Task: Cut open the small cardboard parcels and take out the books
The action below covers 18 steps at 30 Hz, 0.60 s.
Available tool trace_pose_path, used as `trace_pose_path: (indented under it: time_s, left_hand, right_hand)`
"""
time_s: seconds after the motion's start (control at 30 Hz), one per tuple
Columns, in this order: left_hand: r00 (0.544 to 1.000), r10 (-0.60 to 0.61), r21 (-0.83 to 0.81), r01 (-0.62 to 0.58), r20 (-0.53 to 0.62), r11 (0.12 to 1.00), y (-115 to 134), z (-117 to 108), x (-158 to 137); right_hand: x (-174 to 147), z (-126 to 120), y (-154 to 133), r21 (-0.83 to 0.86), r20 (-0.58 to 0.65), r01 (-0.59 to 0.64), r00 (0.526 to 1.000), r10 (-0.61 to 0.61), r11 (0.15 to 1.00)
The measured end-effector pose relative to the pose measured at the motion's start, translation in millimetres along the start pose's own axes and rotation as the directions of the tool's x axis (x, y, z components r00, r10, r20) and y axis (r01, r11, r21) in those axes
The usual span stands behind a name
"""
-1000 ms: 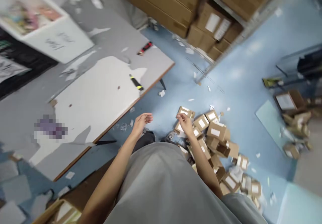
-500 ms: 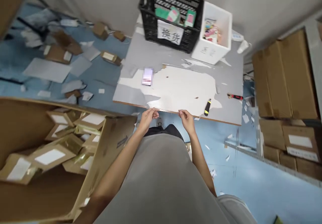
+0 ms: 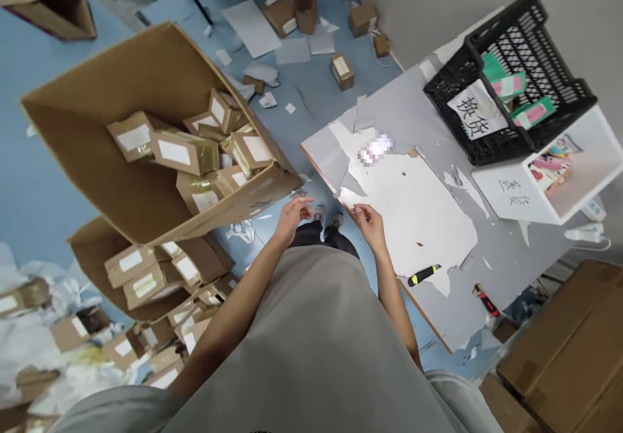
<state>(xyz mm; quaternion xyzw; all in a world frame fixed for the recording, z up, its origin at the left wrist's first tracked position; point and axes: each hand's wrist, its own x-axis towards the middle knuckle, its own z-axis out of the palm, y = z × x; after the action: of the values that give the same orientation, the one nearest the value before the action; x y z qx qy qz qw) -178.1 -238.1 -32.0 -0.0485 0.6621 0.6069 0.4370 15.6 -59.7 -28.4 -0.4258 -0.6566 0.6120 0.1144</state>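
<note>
My left hand hovers over the floor between the big carton and the table, holding nothing, with its index finger stretched out and the others loosely bent. At the near edge of the grey table is my right hand, empty, its fingers loosely bent and a little apart; whether it touches the edge I cannot tell. A phone, blurred out, lies on the table's white patch. Closer to my right forearm lies a black and yellow utility knife. A red and black cutter rests farther right.
A large open carton with several small taped boxes stands at left, another filled carton below it. A black crate and white bin occupy the table's back. Brown cartons stand lower right; scraps litter the floor.
My view and body have turned left, so the table now sits to the right and more cartons show. My hands have come away from their side-by-side place along the table's front edge.
</note>
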Motion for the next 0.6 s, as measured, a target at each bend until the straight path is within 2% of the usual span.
trace_pose_path:
  time_s: [0.13, 0.23, 0.33, 0.43, 0.6]
  left_hand:
    - [0.993, -0.011, -0.078, 0.002, -0.115, 0.997, -12.6, -19.6, -17.9]
    - [0.969, -0.015, -0.131, -0.018, -0.246, 0.991, -21.4, -48.4, -28.8]
    - [0.922, -0.031, -0.183, -0.043, -0.385, 0.982, -27.4, -83.2, -32.2]
    - [0.898, -0.037, -0.228, -0.072, -0.439, 0.971, -30.0, -117.0, -28.2]
    - [0.915, 0.011, -0.227, -0.112, -0.403, 0.968, -27.3, -180.2, -18.3]
  right_hand:
    - [19.7, 7.6, 1.7, -0.019, 0.122, -0.011, 0.992, 0.013, 1.0]
    - [31.6, 21.5, 4.6, -0.043, 0.182, -0.031, 0.982, 0.038, 0.999]
    - [40.7, 44.9, 0.6, -0.07, 0.26, -0.006, 0.965, 0.024, 0.998]
    - [46.0, 79.4, -8.1, -0.093, 0.323, 0.026, 0.946, 0.005, 0.995]
    - [50.9, 164.6, -21.9, -0.141, 0.358, 0.072, 0.934, -0.017, 0.987]
